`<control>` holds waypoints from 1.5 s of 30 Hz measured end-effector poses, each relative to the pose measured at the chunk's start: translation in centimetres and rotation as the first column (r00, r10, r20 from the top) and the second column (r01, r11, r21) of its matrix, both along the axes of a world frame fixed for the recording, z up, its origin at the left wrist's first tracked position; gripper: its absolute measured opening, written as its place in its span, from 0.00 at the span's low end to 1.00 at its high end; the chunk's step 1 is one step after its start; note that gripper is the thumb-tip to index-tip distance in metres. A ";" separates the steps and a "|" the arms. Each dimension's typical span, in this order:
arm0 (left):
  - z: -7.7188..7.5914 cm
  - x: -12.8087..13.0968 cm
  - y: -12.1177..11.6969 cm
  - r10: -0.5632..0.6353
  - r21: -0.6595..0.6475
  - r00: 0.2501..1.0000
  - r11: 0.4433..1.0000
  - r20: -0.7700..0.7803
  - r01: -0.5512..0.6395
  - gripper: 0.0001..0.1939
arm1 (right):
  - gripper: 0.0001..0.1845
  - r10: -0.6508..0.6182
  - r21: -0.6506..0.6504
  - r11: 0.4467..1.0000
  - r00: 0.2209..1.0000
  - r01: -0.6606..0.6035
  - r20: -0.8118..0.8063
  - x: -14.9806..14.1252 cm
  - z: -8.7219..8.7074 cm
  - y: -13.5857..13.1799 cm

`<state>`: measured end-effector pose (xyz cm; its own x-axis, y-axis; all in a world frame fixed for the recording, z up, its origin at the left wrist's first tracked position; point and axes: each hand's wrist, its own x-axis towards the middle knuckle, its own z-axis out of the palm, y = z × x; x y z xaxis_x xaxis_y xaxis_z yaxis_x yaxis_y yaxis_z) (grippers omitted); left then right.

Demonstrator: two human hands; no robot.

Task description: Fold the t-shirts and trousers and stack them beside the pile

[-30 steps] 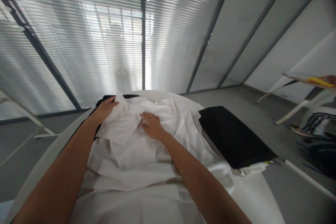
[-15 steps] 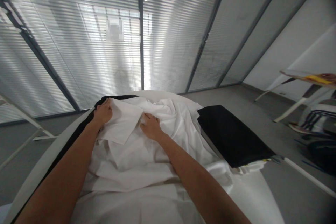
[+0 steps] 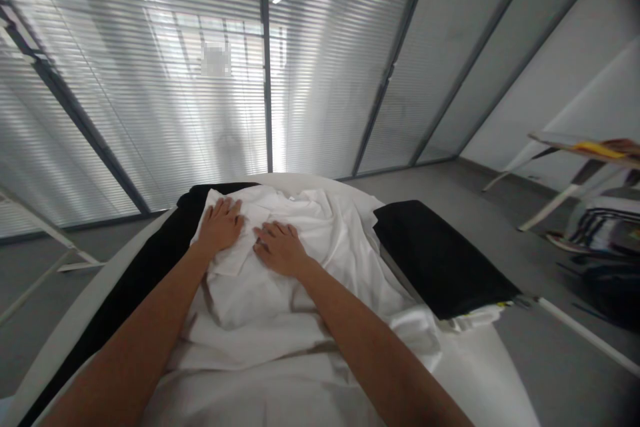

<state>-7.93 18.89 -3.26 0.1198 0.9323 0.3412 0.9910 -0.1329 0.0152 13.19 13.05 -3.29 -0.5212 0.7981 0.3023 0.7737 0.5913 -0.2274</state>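
Note:
A white cloth garment [image 3: 250, 307], wrinkled and spread out, covers most of the white table [image 3: 500, 373]. At its far left part my left hand [image 3: 221, 223] lies flat on a sleeve-like flap [image 3: 230, 265], fingers stretched out. My right hand [image 3: 280, 247] rests just to the right, palm down on the same cloth with its fingers spread. Both hands hold nothing. Along the left edge of the garment lies a black cloth [image 3: 145, 267], partly under the white one and partly hidden by my left arm.
A folded black cloth stack [image 3: 440, 260] with white fabric beneath it lies at the table's right edge. Farther right stands another table [image 3: 560, 140] with yellow material on it, dark items below. A glass partition with blinds [image 3: 320, 80] rises behind.
My left hand has let go of the flap's left edge and moved right onto it. The flap has shifted right, showing more black cloth. My right hand has spread and moved slightly left.

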 end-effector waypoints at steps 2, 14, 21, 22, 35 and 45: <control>-0.7 -0.1 0.2 0.008 -0.046 1.000 0.999 0.006 -0.007 0.30 | 0.25 -0.002 -0.013 1.000 1.000 0.002 0.014 0.1 -0.2 0.1; -0.6 -0.5 0.3 0.024 -0.072 0.999 0.997 0.040 -0.021 0.31 | 0.21 -0.050 -0.114 0.993 0.989 0.034 -0.138 2.1 0.8 3.1; -0.7 -0.5 0.5 0.041 -0.097 0.998 0.995 0.053 -0.036 0.31 | 0.24 -0.757 -0.080 0.646 0.623 0.759 -0.199 11.5 3.3 6.2; -0.7 -0.5 0.5 0.041 -0.098 0.998 0.995 0.053 -0.036 0.31 | 0.26 -0.793 -0.107 0.605 0.586 0.789 -0.167 12.4 3.0 6.3; -0.8 -0.7 0.6 0.033 -0.103 0.998 0.994 0.051 -0.028 0.31 | 0.23 -0.702 -0.130 0.707 0.712 0.696 -0.008 14.6 1.4 6.8; -0.7 -0.6 0.5 0.031 -0.102 0.998 0.994 0.054 -0.025 0.30 | 0.22 -0.802 -0.169 0.554 0.577 0.815 0.151 15.4 1.2 6.2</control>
<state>-8.53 19.41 -3.93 0.0767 0.9651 0.2503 0.9916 -0.1001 0.0824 28.61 19.24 -2.06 0.3651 0.9275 0.0807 0.9168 -0.3432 -0.2042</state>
